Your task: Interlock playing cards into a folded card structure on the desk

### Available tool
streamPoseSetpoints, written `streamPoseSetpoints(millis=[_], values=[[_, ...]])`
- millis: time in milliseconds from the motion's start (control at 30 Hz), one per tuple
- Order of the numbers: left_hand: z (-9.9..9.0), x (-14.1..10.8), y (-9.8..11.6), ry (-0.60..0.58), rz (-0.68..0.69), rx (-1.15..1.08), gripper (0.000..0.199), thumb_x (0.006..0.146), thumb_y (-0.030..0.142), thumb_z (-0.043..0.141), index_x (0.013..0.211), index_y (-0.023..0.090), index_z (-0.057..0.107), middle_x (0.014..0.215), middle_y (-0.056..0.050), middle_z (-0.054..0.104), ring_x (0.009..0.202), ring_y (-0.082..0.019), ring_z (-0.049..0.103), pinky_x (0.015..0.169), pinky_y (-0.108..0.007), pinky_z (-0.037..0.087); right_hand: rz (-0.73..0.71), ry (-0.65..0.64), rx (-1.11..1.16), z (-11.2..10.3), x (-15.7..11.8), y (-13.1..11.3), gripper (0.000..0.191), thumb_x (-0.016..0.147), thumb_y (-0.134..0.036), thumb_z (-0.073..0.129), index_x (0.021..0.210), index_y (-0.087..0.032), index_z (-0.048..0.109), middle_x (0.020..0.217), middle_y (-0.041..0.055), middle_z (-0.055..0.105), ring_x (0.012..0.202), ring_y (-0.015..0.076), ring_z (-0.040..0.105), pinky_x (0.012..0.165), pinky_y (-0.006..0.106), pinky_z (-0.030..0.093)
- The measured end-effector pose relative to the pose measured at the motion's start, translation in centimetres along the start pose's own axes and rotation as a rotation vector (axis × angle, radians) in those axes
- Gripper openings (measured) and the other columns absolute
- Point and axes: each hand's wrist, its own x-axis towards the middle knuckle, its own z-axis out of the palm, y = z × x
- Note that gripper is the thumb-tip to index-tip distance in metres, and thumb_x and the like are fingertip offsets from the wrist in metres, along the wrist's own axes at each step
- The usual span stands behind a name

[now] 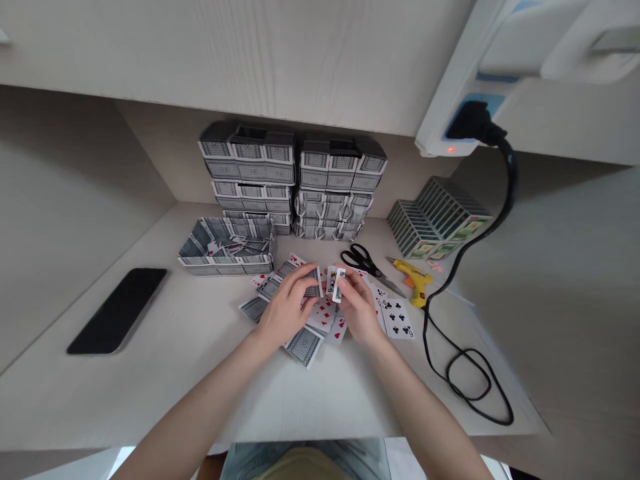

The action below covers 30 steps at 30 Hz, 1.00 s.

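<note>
Above a loose spread of playing cards (303, 345) on the table, my left hand (287, 307) is closed on a playing card (315, 288) whose grey patterned back shows. Close beside it, my right hand (359, 307) pinches a small folded card piece (339, 285) with a white edge, thumb on its face. The two held pieces are apart, with a narrow gap between them. Under and around my hands the cards lie overlapped, some back up and some face up, with a six of clubs (397, 319) at the right of the spread.
Boxes built from folded cards (253, 170) are stacked at the back. An open card box (225, 268) holds small pieces. Black scissors (361, 257), a yellow glue gun (416, 277) and its black cable (470, 393) lie right; a phone (117, 312) lies left. A power strip (450, 120) hangs upper right.
</note>
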Motion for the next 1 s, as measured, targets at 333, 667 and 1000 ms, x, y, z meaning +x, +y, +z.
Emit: streamPoseSetpoints(millis=[333,667,1000], values=[[-0.1,-0.1,0.4,0.049,0.16,-0.029,0.015,0.075,0.006,0.05,0.081,0.019,0.053,0.121,-0.009,0.047,0.116,-0.021,0.044,0.095,-0.04,0.041,0.001,-0.058,-0.098,-0.2,-0.1,0.4,0.038,0.067,-0.027,0.069,0.102,-0.024,0.056,0.102,0.0032,0.059,0.094,0.0164,0.055,0.081,0.029,0.044],[0.3,-0.3,0.3,0.056,0.222,-0.048,0.014,0.073,0.004,0.052,0.076,0.017,0.054,0.121,-0.01,0.047,0.115,-0.022,0.045,0.095,-0.04,0.042,-0.041,-0.092,-0.2,-0.1,0.0,0.3,0.045,0.062,-0.027,0.072,0.103,-0.026,0.054,0.103,0.0024,0.058,0.093,0.0165,0.056,0.084,0.031,0.044],[0.2,-0.5,1.1,0.075,0.165,-0.103,0.016,0.068,0.002,0.051,0.071,0.018,0.053,0.123,-0.01,0.047,0.113,-0.023,0.047,0.093,-0.039,0.043,0.146,-0.215,-0.048,0.1,-0.4,0.4,0.035,0.067,-0.029,0.069,0.099,-0.026,0.056,0.097,0.0004,0.059,0.092,0.0155,0.056,0.076,0.026,0.045]])
